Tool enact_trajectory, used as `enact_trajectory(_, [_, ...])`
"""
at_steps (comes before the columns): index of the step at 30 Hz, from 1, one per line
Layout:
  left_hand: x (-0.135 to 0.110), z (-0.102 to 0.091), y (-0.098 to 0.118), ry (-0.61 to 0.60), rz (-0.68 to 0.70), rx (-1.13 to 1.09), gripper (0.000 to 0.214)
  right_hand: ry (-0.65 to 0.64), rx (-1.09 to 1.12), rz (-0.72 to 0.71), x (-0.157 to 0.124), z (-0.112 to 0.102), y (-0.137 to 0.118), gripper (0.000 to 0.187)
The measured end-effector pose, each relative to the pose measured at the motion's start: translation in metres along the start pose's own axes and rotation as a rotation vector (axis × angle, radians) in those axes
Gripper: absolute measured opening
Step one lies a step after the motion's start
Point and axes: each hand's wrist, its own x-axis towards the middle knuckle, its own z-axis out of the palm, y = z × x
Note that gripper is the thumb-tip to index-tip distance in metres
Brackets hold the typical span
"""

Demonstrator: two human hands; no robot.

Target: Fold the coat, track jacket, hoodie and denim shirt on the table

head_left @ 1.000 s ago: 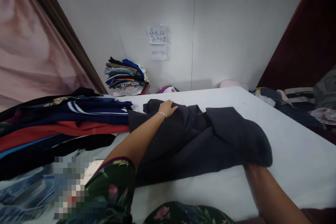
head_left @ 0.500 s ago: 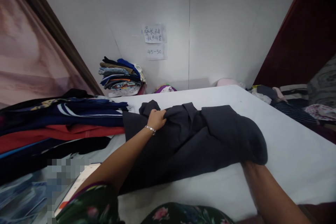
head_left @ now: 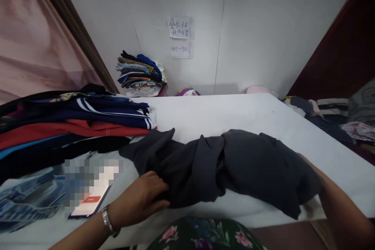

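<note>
A dark grey garment [head_left: 252, 164] lies bunched lengthwise across the white surface in front of me; its kind cannot be made out from these folds. At its near left edge, my left hand [head_left: 146, 195] is closed on the cloth, with the fingertips partly covered by it and the thumb lower down. A bracelet [head_left: 107, 220] circles that wrist. My right forearm [head_left: 340, 199] reaches to the right end of the garment, and the cloth covers my right hand, so its fingers are hidden.
Loosely piled clothes [head_left: 73, 125] lie on the left, with jeans [head_left: 32, 199] and a phone [head_left: 90, 201] nearer me. A folded stack [head_left: 142, 74] stands by the wall under paper signs [head_left: 181, 27]. More clothes [head_left: 334, 113] lie beyond the surface's right edge.
My left hand has moved down and left from the garment's far side to its near edge. The garment is drawn nearer and more bunched, its right end shifted rightward with my right arm.
</note>
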Motion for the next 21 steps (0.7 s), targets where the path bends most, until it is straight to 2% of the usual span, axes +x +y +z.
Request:
enact_trajectory(3, [0.020, -0.026, 0.005, 0.197, -0.066, -0.028, 0.024, -0.039, 0.215, 0.177, 0.003, -0.027, -0.003, 0.026])
enact_trajectory(6, [0.055, -0.036, -0.001, 0.354, -0.182, 0.018, 0.036, -0.134, 0.310, 0.234, 0.010, -0.033, -0.022, 0.032])
enact_trajectory(8, [0.080, -0.033, -0.007, 0.289, -0.303, 0.059, 0.045, -0.217, 0.215, 0.235, 0.017, -0.022, -0.038, 0.036])
enact_trajectory(10, [0.099, -0.026, -0.011, 0.118, -0.374, 0.045, 0.050, -0.300, 0.066, 0.214, 0.024, -0.005, -0.052, 0.042])
enact_trajectory(12, [0.109, -0.020, -0.012, -0.048, -0.360, -0.043, 0.053, -0.348, -0.107, 0.188, 0.031, 0.013, -0.061, 0.046])
enact_trajectory(14, [0.110, -0.017, -0.009, -0.136, -0.326, -0.165, 0.056, -0.347, -0.250, 0.166, 0.036, 0.029, -0.063, 0.048])
enact_trajectory(16, [0.105, -0.015, -0.004, -0.165, -0.317, -0.263, 0.057, -0.352, -0.342, 0.126, 0.039, 0.040, -0.062, 0.046])
enact_trajectory(19, [0.094, -0.015, 0.005, -0.116, -0.315, -0.333, 0.057, -0.378, -0.373, 0.042, 0.039, 0.049, -0.060, 0.037])
enact_trajectory(21, [0.086, -0.013, 0.010, -0.073, -0.303, -0.322, 0.054, -0.305, -0.304, -0.035, 0.035, 0.046, -0.062, 0.034])
